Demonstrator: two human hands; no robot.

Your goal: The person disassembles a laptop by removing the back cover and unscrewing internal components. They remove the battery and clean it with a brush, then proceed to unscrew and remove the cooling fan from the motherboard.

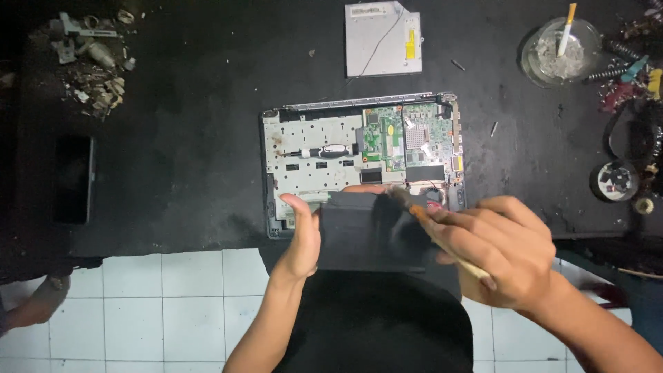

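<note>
While the person bends over the dark workbench (193, 173), things lie like this, left to right:

Far left: a black phone (72, 179) lies flat near the bench edge; above it, a heap of scrap metal bits (90, 55).
Left hand: the left hand (300, 238) stands on edge against the left side of a flat black panel (369, 231); fingers together and straight, thumb up, pressed to the panel rather than wrapped round it.
Black panel: held at the near edge of the bench, over the front part of the opened laptop base (311, 155); it hides that corner of the base.
Laptop base: lid off, grey frame on the left, green circuit board (407, 135) on the right.
Right hand: the right hand (501, 249) has its fingers clamped on a brush (418, 211) with a pale wooden handle; bristles blurred, at the panel's upper right.
Behind: a silver optical drive (383, 38) lies apart from the base.
Far right: a glass ashtray (559, 52) with a cigarette; springs and small parts (632, 69) beside it.
</note>
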